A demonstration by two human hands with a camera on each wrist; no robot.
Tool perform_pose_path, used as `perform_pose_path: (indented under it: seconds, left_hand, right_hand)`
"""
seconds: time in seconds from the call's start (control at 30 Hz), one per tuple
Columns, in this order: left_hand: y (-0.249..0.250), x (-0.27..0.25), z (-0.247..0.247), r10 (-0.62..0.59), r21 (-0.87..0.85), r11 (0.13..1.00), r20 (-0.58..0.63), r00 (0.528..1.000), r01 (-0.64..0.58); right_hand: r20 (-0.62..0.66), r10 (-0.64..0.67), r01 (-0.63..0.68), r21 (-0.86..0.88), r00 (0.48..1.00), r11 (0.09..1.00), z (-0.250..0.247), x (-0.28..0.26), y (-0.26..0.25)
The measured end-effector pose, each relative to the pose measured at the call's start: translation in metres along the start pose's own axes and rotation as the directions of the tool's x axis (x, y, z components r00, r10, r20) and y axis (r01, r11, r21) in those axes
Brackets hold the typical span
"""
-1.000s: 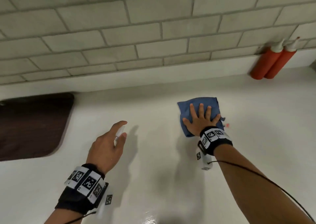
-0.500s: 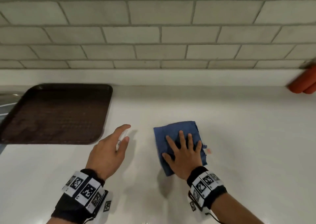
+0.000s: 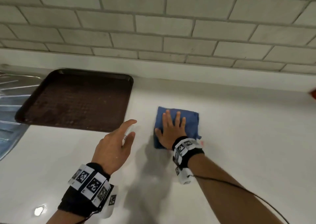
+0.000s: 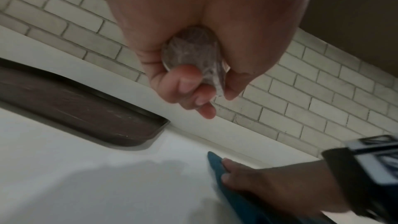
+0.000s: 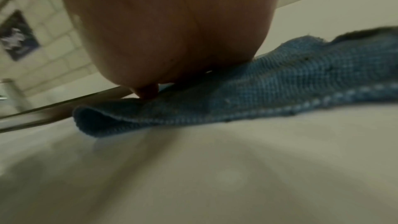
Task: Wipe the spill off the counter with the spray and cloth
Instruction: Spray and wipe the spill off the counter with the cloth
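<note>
My right hand [image 3: 171,129] lies flat with straight fingers on a folded blue cloth [image 3: 190,121] and presses it onto the white counter [image 3: 248,146]. A faint pink smear of the spill [image 3: 202,142] shows just right of the cloth's near corner. In the right wrist view my palm [image 5: 172,31] bears down on the cloth [image 5: 280,88]. My left hand [image 3: 119,138] hovers left of the cloth and grips a small clear spray bottle [image 3: 127,134], index finger stretched over its top. In the left wrist view my fingers [image 4: 189,88] curl round the bottle [image 4: 193,52].
A dark brown tray [image 3: 77,102] lies on the counter at the back left, close to my left hand. A steel draining board [image 3: 10,107] runs along the far left. A tiled wall [image 3: 171,27] backs the counter. Something red [image 3: 313,93] peeks in at the right edge.
My right hand has slid the cloth leftward over the counter, toward the tray. The left hand still holds the bottle. The red bottles have almost left the view.
</note>
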State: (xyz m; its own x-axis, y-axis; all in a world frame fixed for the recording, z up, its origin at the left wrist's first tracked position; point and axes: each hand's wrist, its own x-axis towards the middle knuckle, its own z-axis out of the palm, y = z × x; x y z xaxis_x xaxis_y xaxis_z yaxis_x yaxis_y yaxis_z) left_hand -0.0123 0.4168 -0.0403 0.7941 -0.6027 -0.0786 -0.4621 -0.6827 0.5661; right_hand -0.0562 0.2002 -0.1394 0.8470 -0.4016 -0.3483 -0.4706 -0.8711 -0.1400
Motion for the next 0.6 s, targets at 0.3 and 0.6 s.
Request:
perform_pose_path:
  seconds: [0.3, 0.6]
  left_hand:
    - [0.018, 0.005, 0.004, 0.052, -0.065, 0.997, 0.016, 0.998, -0.051]
    - [0.115, 0.01, 0.059, 0.187, -0.025, 0.982, 0.08, 0.979, -0.186]
  right_hand:
    - [-0.063, -0.199, 0.198, -0.021, 0.978, 0.98, 0.056, -0.121, 0.008]
    - [0.01, 0.377, -0.375, 0.136, 0.926, 0.917, 0.02, -0.147, 0.23]
